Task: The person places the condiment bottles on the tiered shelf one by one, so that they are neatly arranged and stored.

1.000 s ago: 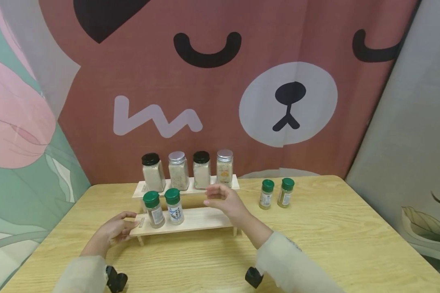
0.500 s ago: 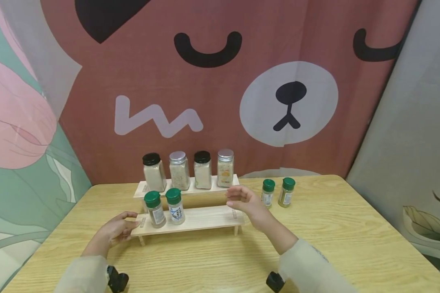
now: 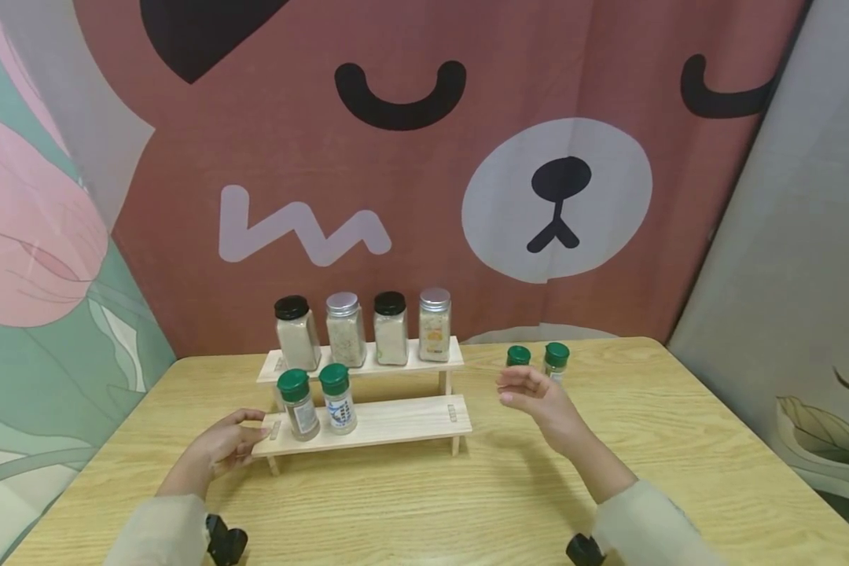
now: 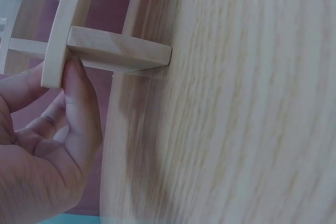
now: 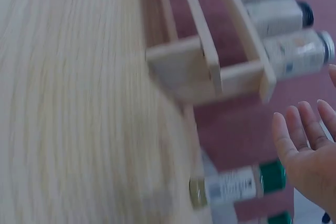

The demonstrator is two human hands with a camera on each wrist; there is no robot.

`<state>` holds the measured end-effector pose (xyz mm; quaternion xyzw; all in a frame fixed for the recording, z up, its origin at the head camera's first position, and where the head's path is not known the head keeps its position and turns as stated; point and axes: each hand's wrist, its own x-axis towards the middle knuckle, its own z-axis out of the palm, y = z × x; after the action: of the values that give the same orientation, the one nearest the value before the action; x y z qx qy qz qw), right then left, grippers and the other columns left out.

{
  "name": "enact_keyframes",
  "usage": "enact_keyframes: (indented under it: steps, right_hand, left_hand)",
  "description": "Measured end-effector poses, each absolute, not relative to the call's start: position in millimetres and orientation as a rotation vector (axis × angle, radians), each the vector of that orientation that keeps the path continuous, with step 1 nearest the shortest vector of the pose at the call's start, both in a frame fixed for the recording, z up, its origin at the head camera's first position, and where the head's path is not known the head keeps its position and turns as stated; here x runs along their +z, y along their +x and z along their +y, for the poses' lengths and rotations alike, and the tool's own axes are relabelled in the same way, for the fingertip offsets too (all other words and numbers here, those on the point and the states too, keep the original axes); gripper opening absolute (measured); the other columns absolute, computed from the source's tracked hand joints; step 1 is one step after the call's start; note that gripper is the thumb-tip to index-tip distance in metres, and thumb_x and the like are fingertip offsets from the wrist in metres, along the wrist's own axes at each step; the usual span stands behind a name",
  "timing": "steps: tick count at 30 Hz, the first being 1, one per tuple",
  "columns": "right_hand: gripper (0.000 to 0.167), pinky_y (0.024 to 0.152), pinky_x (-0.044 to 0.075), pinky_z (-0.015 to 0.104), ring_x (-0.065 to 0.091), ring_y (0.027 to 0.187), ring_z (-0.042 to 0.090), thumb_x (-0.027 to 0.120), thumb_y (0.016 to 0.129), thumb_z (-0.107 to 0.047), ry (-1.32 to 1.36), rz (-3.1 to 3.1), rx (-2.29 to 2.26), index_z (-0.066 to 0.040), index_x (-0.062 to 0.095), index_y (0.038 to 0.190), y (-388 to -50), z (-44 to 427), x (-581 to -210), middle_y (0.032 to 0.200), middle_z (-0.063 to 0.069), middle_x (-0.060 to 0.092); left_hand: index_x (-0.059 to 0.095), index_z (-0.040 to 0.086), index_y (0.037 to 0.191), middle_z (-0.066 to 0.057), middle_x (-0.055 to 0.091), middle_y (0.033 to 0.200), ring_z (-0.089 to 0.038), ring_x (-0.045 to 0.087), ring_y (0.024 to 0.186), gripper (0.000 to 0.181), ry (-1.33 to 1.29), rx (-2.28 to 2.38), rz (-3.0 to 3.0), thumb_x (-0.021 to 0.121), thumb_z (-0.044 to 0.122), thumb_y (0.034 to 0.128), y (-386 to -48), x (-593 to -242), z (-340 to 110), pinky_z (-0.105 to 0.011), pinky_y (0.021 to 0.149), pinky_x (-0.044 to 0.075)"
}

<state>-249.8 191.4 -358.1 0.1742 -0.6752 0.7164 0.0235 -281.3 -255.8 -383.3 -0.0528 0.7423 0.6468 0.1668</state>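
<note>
My left hand (image 3: 221, 446) pinches the left end of the lower shelf of a two-tier wooden rack (image 3: 396, 420); in the left wrist view the thumb and a finger (image 4: 84, 98) grip the board's end beside its leg. Two green-capped spice jars (image 3: 301, 409) stand on that shelf's left half. My right hand (image 3: 548, 409) is in the air right of the rack, fingers loosely bent, holding nothing. Behind it, partly hidden, two more green-capped jars stand on the table; the right wrist view shows one jar (image 5: 231, 186) close by, apart from the fingers.
On the upper shelf (image 3: 413, 363) several square glass jars (image 3: 391, 330) stand in a row, with black and silver lids. A wooden table (image 3: 410, 503) carries everything. A curtain (image 3: 290, 157) with a bear print hangs behind the table's far edge.
My right hand has moved right, from above the lower shelf to in front of the two jars on the table. My left hand keeps its hold on the rack's end.
</note>
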Motion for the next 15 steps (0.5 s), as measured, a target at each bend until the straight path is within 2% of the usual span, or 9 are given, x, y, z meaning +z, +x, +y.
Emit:
enact_keyframes:
  steps: [2, 6, 9, 13, 15]
  right_hand:
    - [0.028, 0.079, 0.042, 0.026, 0.052, 0.094, 0.016, 0.057, 0.081, -0.003, 0.503, -2.102, 2.188, 0.000, 0.048, 0.107, -249, 203, -362, 0.103, 0.013, 0.051]
    - [0.027, 0.078, 0.042, 0.023, 0.051, 0.093, 0.013, 0.056, 0.082, -0.005, 0.397, -2.132, 2.126, -0.003, 0.048, 0.108, -249, 224, -366, 0.102, 0.008, 0.052]
    - [0.032, 0.078, 0.042, 0.021, 0.052, 0.092, 0.010, 0.056, 0.083, -0.007, 0.324, -2.151, 2.085, 0.002, 0.045, 0.111, -250, 237, -370, 0.100, 0.003, 0.053]
    - [0.045, 0.076, 0.042, 0.020, 0.052, 0.087, 0.007, 0.056, 0.083, -0.008, 0.229, -2.155, 2.035, 0.013, 0.035, 0.116, -254, 251, -373, 0.097, 0.001, 0.052]
    - [0.041, 0.075, 0.043, 0.020, 0.052, 0.085, 0.005, 0.054, 0.084, -0.005, 0.201, -2.120, 2.042, 0.013, 0.036, 0.115, -257, 257, -375, 0.096, 0.000, 0.052]
  left_hand:
    - [0.027, -0.005, 0.120, -0.004, 0.055, 0.072, -0.009, 0.054, 0.058, 0.046, -0.148, 1.845, 2.110, 0.052, 0.004, 0.0832, -281, -383, -256, -0.021, 0.051, 0.042]
    - [0.028, -0.005, 0.120, -0.004, 0.054, 0.072, -0.008, 0.053, 0.058, 0.045, -0.145, 1.845, 2.110, 0.052, 0.004, 0.0833, -280, -382, -255, -0.020, 0.051, 0.042]
    - [0.028, -0.004, 0.120, -0.004, 0.054, 0.071, -0.008, 0.053, 0.057, 0.045, -0.150, 1.839, 2.113, 0.052, 0.004, 0.0832, -280, -382, -255, -0.020, 0.050, 0.042]
    - [0.027, -0.005, 0.121, -0.003, 0.055, 0.072, -0.008, 0.053, 0.058, 0.046, -0.149, 1.835, 2.114, 0.052, 0.005, 0.0834, -280, -381, -255, -0.020, 0.051, 0.041]
    - [0.027, -0.005, 0.121, -0.003, 0.055, 0.072, -0.009, 0.053, 0.058, 0.046, -0.148, 1.837, 2.115, 0.052, 0.004, 0.0836, -279, -381, -255, -0.020, 0.051, 0.041]
